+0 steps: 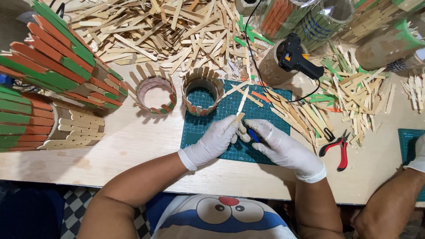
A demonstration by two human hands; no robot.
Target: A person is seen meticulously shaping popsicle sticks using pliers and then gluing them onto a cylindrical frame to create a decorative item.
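Gloved in white, the left hand (215,140) is closed around a pale wooden stick (241,107), holding its lower end so it rises tilted over the green cutting mat (212,126). Touching it, the right hand (279,142) is curled shut on a blue-handled cutter (253,135) pressed to the stick's base. Just beyond on the mat stands a ring of sticks (202,90), with a second ring (154,94) on the bare surface (133,146) beside it. Red pliers (337,147) lie to the right, a black glue gun (296,55) farther back, and another person's gloved hand (418,155) at the right edge.
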